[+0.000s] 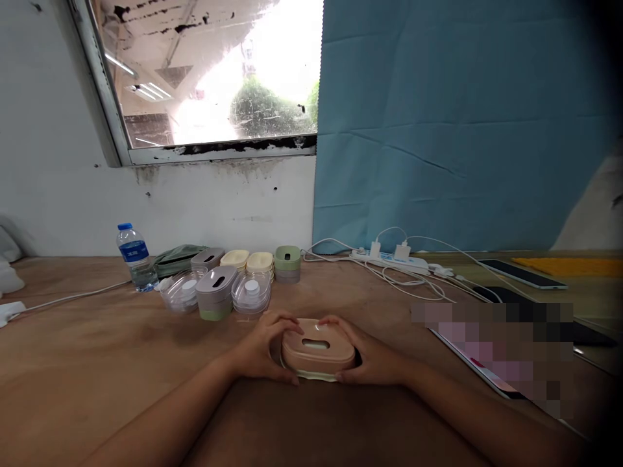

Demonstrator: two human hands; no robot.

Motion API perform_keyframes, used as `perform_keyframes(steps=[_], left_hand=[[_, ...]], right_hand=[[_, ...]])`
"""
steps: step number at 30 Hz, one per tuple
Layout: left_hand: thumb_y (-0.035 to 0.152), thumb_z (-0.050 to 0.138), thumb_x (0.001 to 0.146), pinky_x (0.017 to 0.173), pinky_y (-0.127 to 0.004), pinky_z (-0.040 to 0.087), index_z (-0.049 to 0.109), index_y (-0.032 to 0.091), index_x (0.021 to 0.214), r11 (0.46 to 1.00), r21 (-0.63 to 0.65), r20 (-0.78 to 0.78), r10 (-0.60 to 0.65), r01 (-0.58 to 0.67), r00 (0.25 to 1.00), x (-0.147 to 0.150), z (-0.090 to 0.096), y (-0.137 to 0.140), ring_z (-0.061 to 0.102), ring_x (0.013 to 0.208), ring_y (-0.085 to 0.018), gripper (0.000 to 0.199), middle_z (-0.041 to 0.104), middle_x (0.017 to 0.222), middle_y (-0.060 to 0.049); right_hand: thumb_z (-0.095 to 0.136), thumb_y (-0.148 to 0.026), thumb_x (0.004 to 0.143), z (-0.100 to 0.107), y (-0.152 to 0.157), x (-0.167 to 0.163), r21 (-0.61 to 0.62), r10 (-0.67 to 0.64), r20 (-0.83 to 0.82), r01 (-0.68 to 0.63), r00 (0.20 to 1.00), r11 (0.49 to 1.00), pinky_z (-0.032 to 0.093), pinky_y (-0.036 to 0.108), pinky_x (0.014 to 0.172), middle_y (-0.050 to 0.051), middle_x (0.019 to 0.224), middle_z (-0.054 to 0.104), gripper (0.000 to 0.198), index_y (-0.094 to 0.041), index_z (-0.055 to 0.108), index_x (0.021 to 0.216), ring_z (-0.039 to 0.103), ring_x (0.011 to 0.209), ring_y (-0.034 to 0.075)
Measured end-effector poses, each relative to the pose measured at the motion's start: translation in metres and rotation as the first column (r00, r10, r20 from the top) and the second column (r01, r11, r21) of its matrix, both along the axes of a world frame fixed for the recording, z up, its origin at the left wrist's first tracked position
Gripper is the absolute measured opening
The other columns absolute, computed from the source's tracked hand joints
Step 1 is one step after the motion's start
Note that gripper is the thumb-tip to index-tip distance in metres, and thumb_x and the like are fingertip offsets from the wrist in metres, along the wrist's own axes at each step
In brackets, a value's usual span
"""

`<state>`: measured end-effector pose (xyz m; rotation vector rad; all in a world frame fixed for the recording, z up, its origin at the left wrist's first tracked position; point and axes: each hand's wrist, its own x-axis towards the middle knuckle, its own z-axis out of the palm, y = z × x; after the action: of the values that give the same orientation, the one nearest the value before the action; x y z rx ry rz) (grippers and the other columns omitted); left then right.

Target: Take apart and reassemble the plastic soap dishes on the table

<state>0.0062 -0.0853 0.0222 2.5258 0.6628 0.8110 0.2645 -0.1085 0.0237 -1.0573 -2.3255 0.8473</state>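
Right in front of me on the brown table is a peach-coloured plastic box lid (318, 364) with an oval slot in its top and a pale green rim or base showing beneath it. My left hand (267, 347) is curved round its left end, thumb at the front edge and fingers on the top. Around the right end my right hand (372, 353) has the same grip, its thumb at the front and fingertips on the top rear edge. What lies inside or under the lid is hidden.
Behind stand grey-green slotted boxes (217, 295), clear tubs (252, 295) with white caps, stacked cream pieces (260, 262) and a green box (287, 263). A water bottle (136, 259) is at left. Power strip (389, 259), cables and a tablet (477, 363) occupy the right.
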Motion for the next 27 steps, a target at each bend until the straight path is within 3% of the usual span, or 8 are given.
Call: perform_keyframes(steps=[3,10,17,22,27], left_hand=[[0.041,0.073,0.053,0.093,-0.035,0.032,0.058,0.021,0.1,0.993,0.075,-0.051,-0.093,0.096,0.994,0.001,0.005,-0.001,0.049,0.102,-0.022,0.053,0.056,0.105,-0.007],[0.04,0.069,0.061,0.091,-0.034,0.034,0.062,0.022,0.098,0.971,0.09,-0.125,-0.211,0.223,0.969,0.001,0.007,0.002,0.055,0.095,-0.02,0.042,0.063,0.097,-0.006],[0.04,0.072,0.056,0.087,-0.031,0.037,0.065,0.021,0.092,0.983,0.065,-0.084,-0.167,0.173,0.982,0.003,0.007,0.001,0.055,0.093,-0.019,0.042,0.064,0.095,-0.005],[0.044,0.072,0.053,0.084,-0.03,0.038,0.066,0.02,0.086,0.99,0.06,-0.067,-0.125,0.129,0.99,0.008,0.005,0.002,0.057,0.089,-0.019,0.041,0.065,0.089,-0.005],[0.046,0.071,0.054,0.082,-0.031,0.039,0.066,0.02,0.082,0.99,0.087,-0.082,-0.102,0.109,0.991,0.011,0.005,0.002,0.058,0.086,-0.019,0.04,0.065,0.086,-0.005]], right_hand=[[0.068,-0.043,0.06,0.003,0.0,0.002,-0.024,0.006,0.043,-0.005,0.999,1.0,0.032,0.043,0.096,0.011,0.13,0.035,0.083,-0.021,0.024,0.127,0.037,0.118,0.029],[0.068,-0.049,0.059,0.002,0.002,0.005,0.064,0.069,0.111,-0.077,0.991,0.995,0.032,0.043,0.096,0.012,0.128,0.035,0.084,-0.019,0.029,0.128,0.036,0.118,0.03],[0.067,-0.051,0.058,-0.001,0.004,0.005,0.073,0.039,0.15,-0.051,0.988,0.996,0.032,0.044,0.096,0.013,0.131,0.033,0.09,-0.019,0.025,0.13,0.035,0.117,0.031],[0.072,-0.049,0.049,-0.001,0.005,0.002,0.121,-0.049,0.134,0.033,0.99,0.992,0.031,0.046,0.095,0.014,0.13,0.034,0.102,-0.018,0.021,0.132,0.034,0.117,0.033],[0.073,-0.048,0.047,-0.001,0.004,-0.001,0.075,-0.07,0.133,0.06,0.989,0.995,0.032,0.044,0.094,0.013,0.128,0.037,0.099,-0.018,0.026,0.13,0.036,0.115,0.032]])
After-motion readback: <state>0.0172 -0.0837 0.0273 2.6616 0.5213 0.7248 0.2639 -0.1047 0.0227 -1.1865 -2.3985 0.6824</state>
